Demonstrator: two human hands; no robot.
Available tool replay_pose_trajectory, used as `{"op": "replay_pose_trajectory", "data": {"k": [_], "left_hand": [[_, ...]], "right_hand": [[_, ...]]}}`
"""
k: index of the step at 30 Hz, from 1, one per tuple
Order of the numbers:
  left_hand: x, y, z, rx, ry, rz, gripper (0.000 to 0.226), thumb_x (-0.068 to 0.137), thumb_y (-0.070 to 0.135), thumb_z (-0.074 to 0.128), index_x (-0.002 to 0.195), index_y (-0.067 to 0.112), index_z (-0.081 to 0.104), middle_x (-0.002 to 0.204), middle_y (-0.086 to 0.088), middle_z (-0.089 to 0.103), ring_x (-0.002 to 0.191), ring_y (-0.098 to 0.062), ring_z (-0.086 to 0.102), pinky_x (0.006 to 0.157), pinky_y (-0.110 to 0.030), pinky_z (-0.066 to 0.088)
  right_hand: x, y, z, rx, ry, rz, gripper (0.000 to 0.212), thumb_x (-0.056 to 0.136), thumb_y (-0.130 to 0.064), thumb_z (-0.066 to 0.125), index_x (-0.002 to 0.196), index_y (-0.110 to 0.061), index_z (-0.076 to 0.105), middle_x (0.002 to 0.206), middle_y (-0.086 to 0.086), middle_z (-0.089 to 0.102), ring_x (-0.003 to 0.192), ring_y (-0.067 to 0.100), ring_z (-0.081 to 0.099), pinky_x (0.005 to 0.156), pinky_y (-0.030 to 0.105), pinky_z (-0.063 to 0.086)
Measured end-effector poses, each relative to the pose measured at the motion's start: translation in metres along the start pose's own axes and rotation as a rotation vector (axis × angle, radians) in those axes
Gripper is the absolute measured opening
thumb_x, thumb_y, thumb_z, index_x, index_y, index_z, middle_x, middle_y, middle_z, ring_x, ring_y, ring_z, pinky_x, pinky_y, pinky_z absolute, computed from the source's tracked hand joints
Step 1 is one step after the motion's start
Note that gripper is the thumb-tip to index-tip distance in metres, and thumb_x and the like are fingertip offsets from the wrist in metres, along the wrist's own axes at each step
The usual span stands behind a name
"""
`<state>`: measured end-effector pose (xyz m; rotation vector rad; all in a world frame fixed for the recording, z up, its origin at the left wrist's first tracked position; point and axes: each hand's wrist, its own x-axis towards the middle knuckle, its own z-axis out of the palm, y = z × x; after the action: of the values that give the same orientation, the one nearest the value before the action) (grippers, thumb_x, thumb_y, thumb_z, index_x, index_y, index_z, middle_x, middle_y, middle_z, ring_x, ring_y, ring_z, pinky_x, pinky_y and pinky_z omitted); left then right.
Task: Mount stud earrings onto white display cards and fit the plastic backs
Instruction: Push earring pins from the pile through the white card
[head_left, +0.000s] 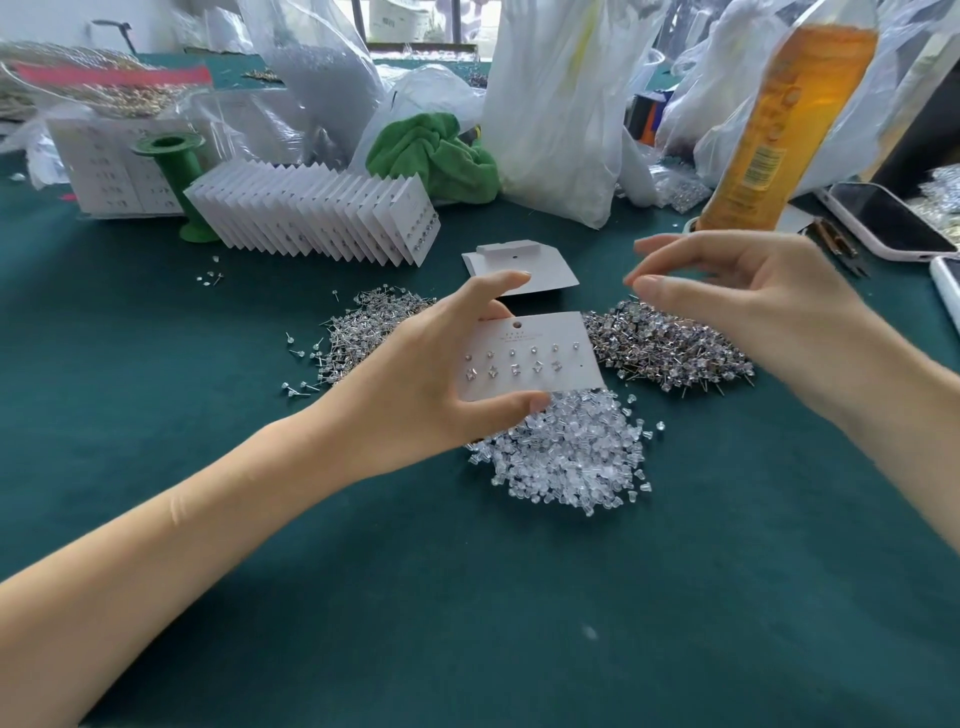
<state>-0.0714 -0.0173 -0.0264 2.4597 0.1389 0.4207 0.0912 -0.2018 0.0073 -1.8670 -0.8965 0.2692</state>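
Observation:
My left hand holds a white display card by its left edge, thumb under the lower edge and fingers behind the top. The card carries two rows of several stud earrings; one hole at the lower right has no stud. My right hand hovers above and to the right of the card, fingers loosely curved, with nothing visible between thumb and forefinger. Below the card lies a heap of clear plastic backs. Loose studs lie in one pile at the left and another pile at the right.
Blank cards lie behind the held card. A fanned row of filled cards leans by a green spool. Plastic bags, a green cloth, an orange bottle and phones crowd the back and right of the green table.

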Motion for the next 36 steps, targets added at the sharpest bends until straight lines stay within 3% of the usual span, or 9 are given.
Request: {"op": "replay_pose_trajectory", "data": {"k": [6,9,11,13,17,22,28,33,36], "left_hand": [[0.000,-0.003,0.001,0.017,-0.013,-0.023,0.081,0.069,0.062,0.064,0.139,0.042,0.027,0.118,0.020,0.050,0.104,0.014,0.044,0.083,0.004,0.029],[0.000,-0.002,0.003,0.031,-0.027,-0.018,0.082,0.068,0.066,0.061,0.139,0.041,0.028,0.117,0.019,0.051,0.097,0.009,0.046,0.083,0.003,0.029],[0.000,-0.002,0.003,0.035,-0.030,-0.018,0.083,0.067,0.068,0.058,0.139,0.042,0.027,0.118,0.019,0.050,0.100,0.009,0.044,0.083,0.005,0.028],[0.000,-0.002,0.003,0.033,-0.031,-0.016,0.083,0.066,0.069,0.057,0.139,0.042,0.027,0.118,0.019,0.050,0.100,0.009,0.044,0.084,0.005,0.028],[0.000,-0.002,0.003,0.035,-0.045,-0.014,0.083,0.065,0.072,0.055,0.138,0.043,0.027,0.118,0.019,0.051,0.100,0.009,0.046,0.086,0.001,0.031],[0.000,-0.003,0.003,0.041,-0.054,-0.013,0.082,0.066,0.071,0.055,0.138,0.044,0.026,0.119,0.019,0.050,0.101,0.011,0.047,0.085,0.003,0.031],[0.000,-0.004,0.003,0.043,-0.049,-0.009,0.082,0.066,0.071,0.056,0.138,0.044,0.027,0.118,0.020,0.049,0.104,0.017,0.042,0.083,0.004,0.029],[0.000,-0.005,0.002,0.058,-0.045,-0.004,0.081,0.067,0.070,0.056,0.138,0.044,0.027,0.118,0.020,0.049,0.103,0.023,0.039,0.085,0.006,0.027],[0.000,-0.004,0.002,0.059,-0.046,-0.001,0.080,0.067,0.070,0.057,0.138,0.044,0.027,0.118,0.020,0.049,0.102,0.024,0.039,0.085,0.006,0.026]], "right_hand": [[-0.010,0.027,-0.022,-0.451,-0.160,-0.036,0.010,0.075,-0.028,0.077,0.073,-0.036,0.071,0.134,-0.010,0.053,0.125,-0.002,0.040,0.103,0.022,0.025],[-0.012,0.029,-0.023,-0.502,-0.228,-0.074,0.009,0.073,-0.032,0.077,0.071,-0.038,0.071,0.141,-0.009,0.047,0.138,0.002,0.028,0.112,0.029,0.019],[-0.013,0.027,-0.022,-0.514,-0.227,-0.127,0.005,0.069,-0.045,0.072,0.072,-0.042,0.070,0.143,-0.011,0.044,0.141,0.003,0.023,0.114,0.032,0.018],[-0.015,0.025,-0.018,-0.528,-0.220,-0.173,0.017,0.067,-0.054,0.062,0.077,-0.042,0.070,0.143,-0.012,0.043,0.143,0.005,0.021,0.115,0.036,0.018],[-0.016,0.027,-0.005,-0.619,-0.191,-0.250,0.013,0.076,-0.039,0.069,0.087,-0.033,0.073,0.147,0.002,0.043,0.145,0.018,0.022,0.116,0.044,0.021],[-0.015,0.030,0.007,-0.692,-0.150,-0.252,0.009,0.077,-0.032,0.073,0.083,-0.025,0.075,0.144,0.007,0.048,0.143,0.024,0.028,0.112,0.052,0.028],[-0.012,0.032,0.014,-0.727,-0.085,-0.245,0.008,0.077,-0.029,0.078,0.077,-0.022,0.075,0.138,0.006,0.054,0.138,0.024,0.036,0.110,0.045,0.030],[-0.013,0.033,0.016,-0.710,-0.077,-0.249,0.006,0.079,-0.017,0.076,0.074,-0.020,0.074,0.135,0.007,0.056,0.136,0.024,0.039,0.110,0.050,0.031],[-0.013,0.031,0.009,-0.612,-0.058,-0.220,0.007,0.080,-0.016,0.076,0.076,-0.022,0.074,0.134,0.001,0.056,0.133,0.011,0.038,0.111,0.029,0.026]]}}
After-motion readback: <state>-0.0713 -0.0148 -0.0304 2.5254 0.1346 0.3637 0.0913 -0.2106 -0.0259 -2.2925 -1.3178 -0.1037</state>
